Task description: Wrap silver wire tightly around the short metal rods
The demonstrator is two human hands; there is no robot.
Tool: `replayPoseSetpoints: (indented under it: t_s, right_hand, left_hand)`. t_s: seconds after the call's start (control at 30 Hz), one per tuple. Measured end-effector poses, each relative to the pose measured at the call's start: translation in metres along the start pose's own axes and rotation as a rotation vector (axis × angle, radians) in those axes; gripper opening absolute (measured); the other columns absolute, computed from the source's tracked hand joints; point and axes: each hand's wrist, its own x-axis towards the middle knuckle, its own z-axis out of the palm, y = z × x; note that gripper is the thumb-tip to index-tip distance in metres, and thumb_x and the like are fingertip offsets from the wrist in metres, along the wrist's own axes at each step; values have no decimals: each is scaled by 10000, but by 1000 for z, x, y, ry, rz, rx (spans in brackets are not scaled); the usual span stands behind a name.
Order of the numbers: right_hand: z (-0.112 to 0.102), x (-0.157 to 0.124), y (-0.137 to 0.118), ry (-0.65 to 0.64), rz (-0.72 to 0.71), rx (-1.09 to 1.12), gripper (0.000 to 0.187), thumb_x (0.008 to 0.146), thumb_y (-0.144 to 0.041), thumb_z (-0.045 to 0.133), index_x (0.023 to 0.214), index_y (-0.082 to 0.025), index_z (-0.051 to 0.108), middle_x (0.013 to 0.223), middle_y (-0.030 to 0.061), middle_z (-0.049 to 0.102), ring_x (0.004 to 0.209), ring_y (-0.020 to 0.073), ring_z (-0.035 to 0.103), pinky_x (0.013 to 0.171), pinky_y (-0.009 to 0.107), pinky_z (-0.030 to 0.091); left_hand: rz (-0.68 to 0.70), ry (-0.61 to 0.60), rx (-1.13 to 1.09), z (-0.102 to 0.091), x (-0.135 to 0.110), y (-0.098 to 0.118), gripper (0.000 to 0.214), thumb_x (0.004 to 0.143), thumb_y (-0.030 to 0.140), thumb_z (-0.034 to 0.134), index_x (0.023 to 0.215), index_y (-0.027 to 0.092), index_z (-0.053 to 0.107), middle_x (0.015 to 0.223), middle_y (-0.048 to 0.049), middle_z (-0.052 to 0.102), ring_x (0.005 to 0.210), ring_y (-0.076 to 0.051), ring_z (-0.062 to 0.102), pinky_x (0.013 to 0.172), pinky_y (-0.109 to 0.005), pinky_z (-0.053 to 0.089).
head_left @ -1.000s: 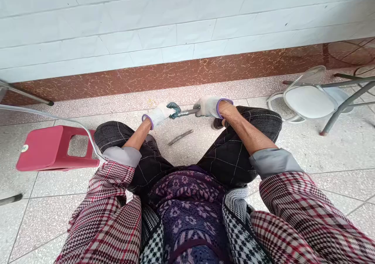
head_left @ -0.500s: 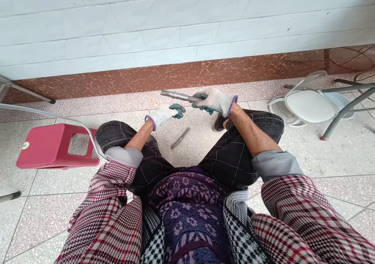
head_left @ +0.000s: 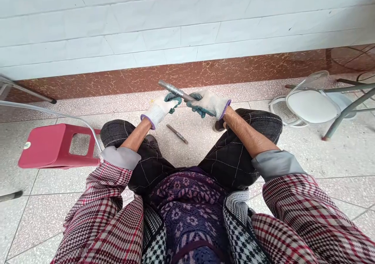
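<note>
My right hand (head_left: 206, 104), in a white work glove with a grey-green coated palm, is closed around one end of a grey rod (head_left: 189, 97). Silvery wire (head_left: 173, 89) is wound in tight turns about the rod's middle, and its far end points up and left. My left hand (head_left: 164, 106), gloved alike, is beside the wound part with thumb and fingers pressed together. Whatever those fingers hold is hidden; I cannot tell if they touch the rod. On the floor below lies a second, thinner-looking grey rod (head_left: 177, 134) with markings near its lower end.
A red plastic stool (head_left: 43, 145) stands at the left, with a pale curved tube (head_left: 67, 116) above it. To the right are a small white chair (head_left: 312, 106) and green metal legs (head_left: 344, 113). A tiled wall (head_left: 187, 33) with a brown base closes off the front.
My left hand has moved up to the wire-wound rod and its fingers have closed. The held rod now slants more steeply. The rod on the floor has turned to slant the other way.
</note>
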Motion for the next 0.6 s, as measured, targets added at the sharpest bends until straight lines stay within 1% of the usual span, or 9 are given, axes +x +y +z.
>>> replayPoseSetpoints:
  t_s: [0.1, 0.17, 0.27, 0.37, 0.43, 0.5, 0.6]
  right_hand:
    - [6, 4, 1, -3, -13, 12, 40, 933, -171, 739, 970, -161, 725, 633, -7, 618, 470, 100, 506, 369, 224, 452]
    - [9, 6, 0, -9, -24, 21, 33, 952, -141, 696, 946, -174, 698, 635, -17, 599, 459, 96, 507, 355, 218, 448]
    - [11, 6, -5, 0, -47, 12, 126, 971, -104, 643, 877, -188, 640, 626, -29, 560, 436, 94, 503, 345, 221, 451]
    - [13, 6, -11, 18, -77, -46, 191, 957, -77, 643, 825, -200, 579, 627, -29, 543, 448, 105, 530, 362, 232, 471]
    - [14, 6, -13, 37, -78, -126, 204, 930, -68, 671, 824, -204, 562, 653, -19, 566, 475, 119, 565, 373, 240, 478]
    - [15, 7, -12, 48, -64, -188, 191, 915, -90, 702, 844, -206, 567, 690, -5, 597, 505, 131, 591, 386, 246, 484]
    - [13, 9, -8, 22, -60, -167, 123, 928, -126, 689, 922, -210, 599, 740, 9, 621, 537, 142, 604, 435, 266, 514]
  left_hand:
    - [-65, -37, -75, 3, 0, 8, 123, 885, 170, 752, 993, 230, 745, 794, -35, 703, 649, -157, 613, 613, -304, 512]
    - [-117, -40, -140, 5, 1, 17, 48, 947, 148, 691, 961, 188, 714, 803, -42, 704, 620, -134, 617, 615, -292, 523]
    - [-204, -12, -214, 9, 6, 30, 108, 1019, 156, 619, 927, 156, 676, 831, -71, 730, 640, -138, 662, 625, -286, 544]
    - [-218, 32, -214, 13, 11, 38, 100, 1014, 152, 643, 921, 147, 681, 825, -78, 734, 663, -142, 675, 638, -277, 549]
    - [-204, 48, -200, 15, 13, 40, 78, 992, 119, 655, 929, 145, 693, 827, -74, 730, 673, -141, 670, 653, -279, 554]
    - [-185, 47, -194, 15, 14, 39, 71, 966, 89, 668, 933, 146, 694, 859, -76, 735, 691, -142, 668, 679, -288, 565]
    - [-176, 25, -185, 14, 14, 38, 53, 955, 99, 678, 941, 149, 689, 861, -80, 737, 704, -147, 668, 688, -292, 568]
